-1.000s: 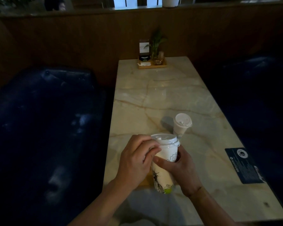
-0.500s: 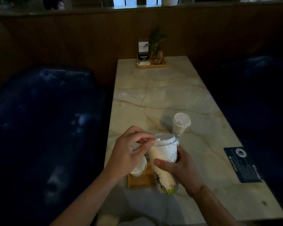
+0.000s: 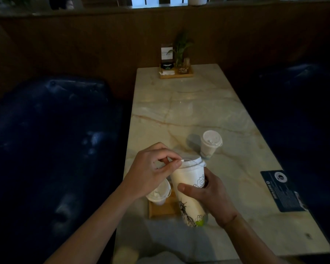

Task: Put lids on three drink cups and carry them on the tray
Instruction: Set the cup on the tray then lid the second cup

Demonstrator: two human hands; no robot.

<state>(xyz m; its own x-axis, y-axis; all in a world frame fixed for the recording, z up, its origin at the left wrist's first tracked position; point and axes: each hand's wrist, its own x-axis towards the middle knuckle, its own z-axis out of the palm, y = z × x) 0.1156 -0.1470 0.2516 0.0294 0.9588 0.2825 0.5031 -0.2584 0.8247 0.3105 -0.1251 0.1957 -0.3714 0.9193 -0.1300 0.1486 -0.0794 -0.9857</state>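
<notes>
A tall white cup with a drawn print (image 3: 188, 189) is tilted over the near part of the table, and my right hand (image 3: 211, 195) grips its side. A white lid (image 3: 193, 161) sits on its top. My left hand (image 3: 152, 172) pinches the lid's left edge with thumb and fingertips. A small lidded cup (image 3: 159, 194) stands on the wooden tray (image 3: 160, 211), half hidden behind my left hand. Another small lidded cup (image 3: 211, 142) stands on the marble table (image 3: 179, 111) further away.
A dark printed card (image 3: 282, 189) lies near the table's right edge. At the far end stands a wooden holder (image 3: 176, 72) with a plant and a sign. Dark blue sofas flank the table on both sides.
My left hand has lifted off the top of the tall cup and shifted left, now pinching the lid's edge. The small cup on the tray has come into sight.
</notes>
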